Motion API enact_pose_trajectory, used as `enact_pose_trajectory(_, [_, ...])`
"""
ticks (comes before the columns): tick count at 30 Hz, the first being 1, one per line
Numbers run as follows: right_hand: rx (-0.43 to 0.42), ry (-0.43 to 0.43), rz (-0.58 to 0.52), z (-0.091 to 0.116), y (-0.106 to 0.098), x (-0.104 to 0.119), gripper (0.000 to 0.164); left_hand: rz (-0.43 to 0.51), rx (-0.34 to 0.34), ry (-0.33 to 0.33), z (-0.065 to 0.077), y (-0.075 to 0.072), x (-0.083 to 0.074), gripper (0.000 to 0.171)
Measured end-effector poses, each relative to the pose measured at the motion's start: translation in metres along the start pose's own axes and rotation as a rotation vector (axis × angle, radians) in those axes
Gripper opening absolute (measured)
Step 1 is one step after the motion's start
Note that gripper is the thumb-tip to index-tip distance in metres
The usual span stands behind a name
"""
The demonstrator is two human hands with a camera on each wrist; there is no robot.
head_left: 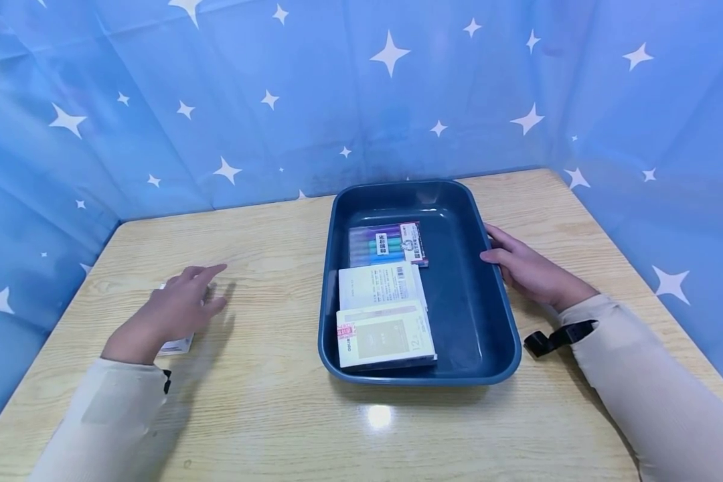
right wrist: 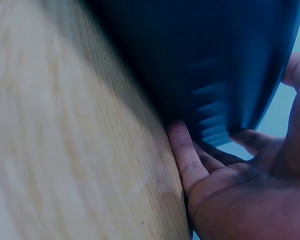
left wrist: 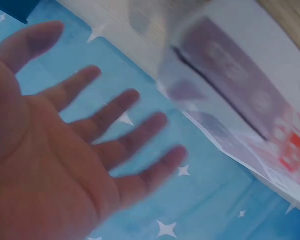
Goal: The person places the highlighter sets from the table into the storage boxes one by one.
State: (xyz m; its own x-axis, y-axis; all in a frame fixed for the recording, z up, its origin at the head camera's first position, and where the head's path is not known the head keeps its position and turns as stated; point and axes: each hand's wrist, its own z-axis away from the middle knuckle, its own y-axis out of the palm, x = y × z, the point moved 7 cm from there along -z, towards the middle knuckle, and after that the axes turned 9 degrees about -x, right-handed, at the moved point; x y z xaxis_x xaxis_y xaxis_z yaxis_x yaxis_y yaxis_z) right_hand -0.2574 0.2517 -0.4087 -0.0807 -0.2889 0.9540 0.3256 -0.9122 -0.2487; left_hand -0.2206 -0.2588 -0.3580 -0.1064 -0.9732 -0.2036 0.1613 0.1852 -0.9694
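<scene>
On the left of the table, my left hand (head_left: 177, 304) hovers with its fingers spread, holding nothing. Beneath it lies a white box (head_left: 177, 345), mostly hidden in the head view; the left wrist view shows this box (left wrist: 240, 70) with a greyish-purple band and red print, apart from the fingers. My right hand (head_left: 527, 271) grips the right rim of a dark blue plastic tray (head_left: 499, 320), thumb over the rim and fingers against the outer wall. Inside the tray are a clear pack of coloured pens (head_left: 367, 246) and two white boxes, a rear one (head_left: 367, 284) and a front one (head_left: 385, 338).
The wooden table (head_left: 265, 402) has a blue curtain (head_left: 313, 100) with white stars along its back and sides. A black strap (head_left: 557, 338) hangs at the right sleeve, near the tray's right side.
</scene>
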Motion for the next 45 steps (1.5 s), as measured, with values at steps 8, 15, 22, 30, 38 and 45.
enact_pose_trajectory(8, [0.0,0.006,0.016,-0.001,-0.002,-0.001,0.069,-0.083,0.081,-0.179,0.005,0.002,0.033,0.091])
enact_pose_trajectory(15, [0.001,0.008,0.027,-0.001,-0.001,-0.002,0.069,-0.082,0.156,-0.216,0.007,0.007,0.047,0.106])
enact_pose_trajectory(22, [0.006,0.029,-0.01,-0.002,0.001,-0.001,0.072,-0.078,0.178,-0.265,0.008,0.01,0.059,0.106])
enact_pose_trajectory(30, [-0.004,0.034,0.0,0.0,-0.001,-0.003,0.071,-0.06,0.213,-0.324,0.006,0.013,0.063,0.106])
enact_pose_trajectory(38, [-0.001,0.03,-0.012,0.0,0.0,-0.001,0.072,-0.084,0.224,-0.332,0.006,0.013,0.065,0.103])
enact_pose_trajectory(45, [0.002,0.024,-0.027,0.003,0.001,0.001,0.071,-0.073,0.209,-0.305,0.002,0.012,0.058,0.098])
